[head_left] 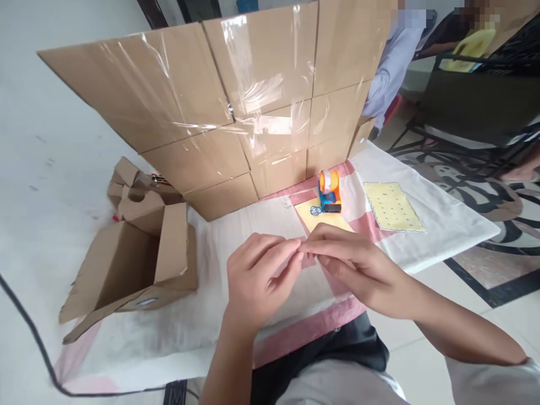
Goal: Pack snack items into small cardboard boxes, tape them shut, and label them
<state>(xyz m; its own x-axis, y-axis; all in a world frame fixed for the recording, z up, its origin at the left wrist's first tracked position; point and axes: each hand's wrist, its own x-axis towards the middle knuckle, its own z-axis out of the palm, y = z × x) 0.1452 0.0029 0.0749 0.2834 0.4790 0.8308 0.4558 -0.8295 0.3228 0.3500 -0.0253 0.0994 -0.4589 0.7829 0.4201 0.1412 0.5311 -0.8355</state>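
My left hand (261,275) and my right hand (358,267) meet fingertip to fingertip above the middle of the cloth-covered table. The fingers of each are pinched together, and whatever sits between them is hidden or too small to make out. Just beyond my right hand lies a plain yellow sheet (331,221). An orange and blue tape dispenser (330,194) stands on its far part, beside a small blue looped item (315,210). Farther right, a yellow sheet with blue marks (394,206) lies flat on the white cloth.
An open cardboard box (175,247) stands at the left. A tall taped cardboard panel (270,101) rises along the table's back. Behind it at the right a person's sleeve (390,73) shows, near a dark chair (476,107). A black cable (31,326) runs at lower left.
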